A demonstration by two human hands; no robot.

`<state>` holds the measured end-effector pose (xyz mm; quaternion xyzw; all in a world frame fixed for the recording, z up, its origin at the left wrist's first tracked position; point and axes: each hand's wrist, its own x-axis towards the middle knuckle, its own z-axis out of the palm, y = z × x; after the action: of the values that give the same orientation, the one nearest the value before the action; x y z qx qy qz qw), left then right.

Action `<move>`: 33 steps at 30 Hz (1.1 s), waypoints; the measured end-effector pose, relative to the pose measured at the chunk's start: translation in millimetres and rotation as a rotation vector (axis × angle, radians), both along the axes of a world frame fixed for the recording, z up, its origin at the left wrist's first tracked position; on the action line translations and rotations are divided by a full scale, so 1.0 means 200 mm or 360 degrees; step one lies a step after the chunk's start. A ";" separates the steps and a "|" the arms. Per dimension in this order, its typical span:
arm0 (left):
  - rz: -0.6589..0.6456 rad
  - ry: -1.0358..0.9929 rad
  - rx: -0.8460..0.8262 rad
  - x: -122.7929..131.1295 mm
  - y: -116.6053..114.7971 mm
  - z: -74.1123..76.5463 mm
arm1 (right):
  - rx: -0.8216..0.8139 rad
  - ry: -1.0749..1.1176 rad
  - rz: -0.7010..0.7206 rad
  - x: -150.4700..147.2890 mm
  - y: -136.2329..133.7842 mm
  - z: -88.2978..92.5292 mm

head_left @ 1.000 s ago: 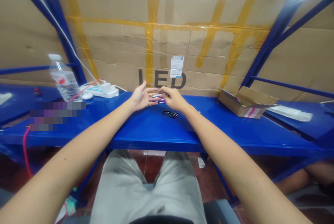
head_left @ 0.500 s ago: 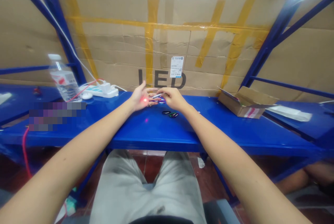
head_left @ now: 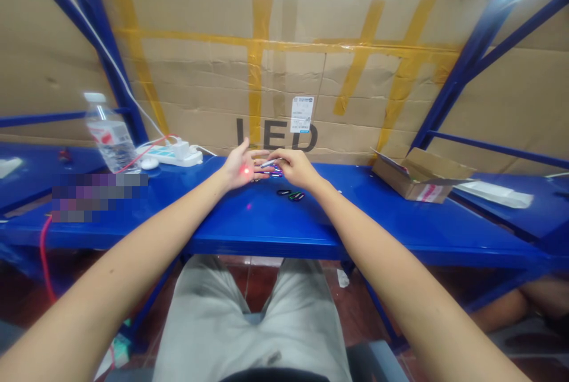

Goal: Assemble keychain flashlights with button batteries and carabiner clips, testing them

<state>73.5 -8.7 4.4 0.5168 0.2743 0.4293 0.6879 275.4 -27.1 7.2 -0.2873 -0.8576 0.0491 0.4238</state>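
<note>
My left hand [head_left: 237,167] is held palm up above the blue table, its fingers stretched toward my right hand. A bright red spot of light shines on its palm, and a fainter one shows on the tabletop below. My right hand [head_left: 297,167] pinches a slim, light pen-shaped stick [head_left: 269,163], whose left end reaches the fingers of my left hand. Behind the fingers, shiny purple-blue things [head_left: 276,172] are partly hidden. Below the hands, a black oval clip [head_left: 283,192] and a black-and-green clip [head_left: 296,196], both like carabiners, lie on the table.
The blue table [head_left: 267,228] backs onto a large cardboard sheet [head_left: 213,85]. An open cardboard box [head_left: 427,183] stands right. At left are a water bottle [head_left: 111,139], a white power strip [head_left: 178,153] with cables and a pixelated patch. Another person's limb [head_left: 502,311] shows lower right.
</note>
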 end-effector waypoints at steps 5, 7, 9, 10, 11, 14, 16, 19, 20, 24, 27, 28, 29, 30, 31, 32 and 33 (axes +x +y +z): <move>-0.0004 0.0006 0.0003 0.00 0.00 0.00 | -0.0010 -0.0004 -0.0030 0.00 0.00 0.00; -0.0001 0.0011 0.0006 0.00 0.00 0.00 | -0.0005 0.0004 -0.0028 0.00 0.00 0.00; 0.0002 0.0009 0.0017 0.00 0.00 0.00 | -0.0013 0.0017 -0.0030 0.00 0.00 0.00; 0.0006 0.0011 0.0018 0.00 0.00 0.00 | -0.0017 0.0014 -0.0035 0.00 0.00 0.00; 0.0008 0.0016 0.0017 0.00 0.00 0.00 | -0.0021 0.0005 -0.0043 0.00 0.00 0.00; 0.0014 0.0027 0.0024 0.01 -0.01 0.00 | -0.0027 0.0007 -0.0052 0.00 0.00 0.00; 0.0017 0.0036 0.0051 0.01 -0.01 0.00 | -0.0032 0.0034 -0.0040 0.00 0.00 0.00; 0.0131 0.0126 0.0194 0.02 0.01 -0.01 | -0.0056 0.0032 -0.0045 0.00 0.00 0.00; 0.0225 0.0199 0.0299 0.02 0.01 -0.02 | -0.0072 0.0036 -0.0067 0.00 0.01 -0.01; 0.0552 0.0714 0.0977 0.01 0.03 -0.04 | -0.0194 0.0119 -0.0175 0.00 0.03 -0.04; 0.0577 0.1009 0.1320 -0.01 0.05 -0.05 | -0.0330 0.0124 -0.0183 -0.01 0.06 -0.08; 0.0604 0.1088 0.1366 -0.02 0.05 -0.06 | -0.0373 0.0104 -0.0197 -0.01 0.07 -0.09; 0.0640 0.1175 0.1398 -0.02 0.06 -0.07 | -0.0410 0.0079 -0.0222 -0.01 0.08 -0.10; 0.0677 0.1265 0.1426 -0.03 0.06 -0.07 | -0.0438 0.0049 -0.0255 -0.01 0.09 -0.10; 0.0717 0.1352 0.1453 -0.04 0.07 -0.08 | -0.0453 0.0016 -0.0297 -0.01 0.10 -0.11; 0.0755 0.1432 0.1479 -0.05 0.09 -0.09 | -0.0457 -0.0024 -0.0341 -0.01 0.12 -0.12; 0.0788 0.1502 0.1500 -0.06 0.10 -0.11 | -0.0453 -0.0072 -0.0391 -0.02 0.14 -0.12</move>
<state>62.3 11.0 -17.1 0.8127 0.4374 0.3764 0.0813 271.6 0.4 -17.6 -0.4479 -0.8097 0.1113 0.3624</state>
